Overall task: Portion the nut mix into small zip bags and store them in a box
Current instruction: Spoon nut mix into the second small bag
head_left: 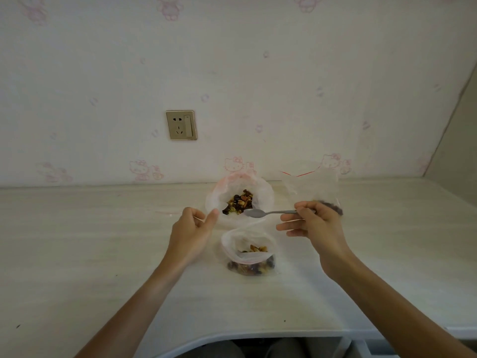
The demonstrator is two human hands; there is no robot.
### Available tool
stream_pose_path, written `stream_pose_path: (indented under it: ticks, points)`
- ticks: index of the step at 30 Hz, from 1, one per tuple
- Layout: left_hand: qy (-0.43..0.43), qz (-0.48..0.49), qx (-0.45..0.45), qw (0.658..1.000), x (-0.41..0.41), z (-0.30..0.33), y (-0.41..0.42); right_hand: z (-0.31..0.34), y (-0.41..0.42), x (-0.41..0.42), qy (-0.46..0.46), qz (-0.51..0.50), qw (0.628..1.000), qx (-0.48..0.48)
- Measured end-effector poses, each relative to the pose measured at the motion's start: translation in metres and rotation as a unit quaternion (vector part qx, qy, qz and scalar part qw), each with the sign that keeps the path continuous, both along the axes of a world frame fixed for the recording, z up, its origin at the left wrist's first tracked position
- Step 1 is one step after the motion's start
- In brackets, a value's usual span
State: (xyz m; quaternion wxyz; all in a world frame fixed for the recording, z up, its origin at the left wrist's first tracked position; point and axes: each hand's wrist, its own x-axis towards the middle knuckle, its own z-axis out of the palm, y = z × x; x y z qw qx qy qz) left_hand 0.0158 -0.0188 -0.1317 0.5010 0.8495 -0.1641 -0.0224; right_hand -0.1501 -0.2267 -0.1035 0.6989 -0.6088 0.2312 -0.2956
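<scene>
So the right hand (313, 223) has its fingers (289, 217) pinching the handle of a metal spoon (268, 212), and the bowl of the spoon sits at the near rim of the big open bag of nut mix (238, 201) at the back of the desk (90, 241). The left hand (192, 228) pinches that bag's left edge between thumb and curled fingers. A small zip bag (249, 254), open and partly filled, stands just in front of the big one, and another zip bag (312, 187) with a red strip stands behind the right hand.
</scene>
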Motion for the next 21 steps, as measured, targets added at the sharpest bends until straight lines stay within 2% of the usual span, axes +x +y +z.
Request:
stream_pose_path:
  ticks: [9,14,17,21]
  points:
    - [-0.012,0.001,0.034,0.999,0.051,0.009,-0.041,-0.012,-0.009,0.060,0.051,0.029,0.990,-0.124]
    - [-0.078,-0.022,0.112,0.990,0.070,0.016,-0.062,-0.023,-0.003,0.086,0.073,0.085,0.966,-0.233]
    - [-0.133,-0.035,0.084,0.987,0.073,0.014,-0.064,-0.032,0.000,0.096,0.070,0.087,0.959,-0.259]
    - [-0.189,-0.065,0.035,0.979,0.070,0.008,-0.063,-0.036,-0.005,0.104,0.066,0.068,0.965,-0.244]
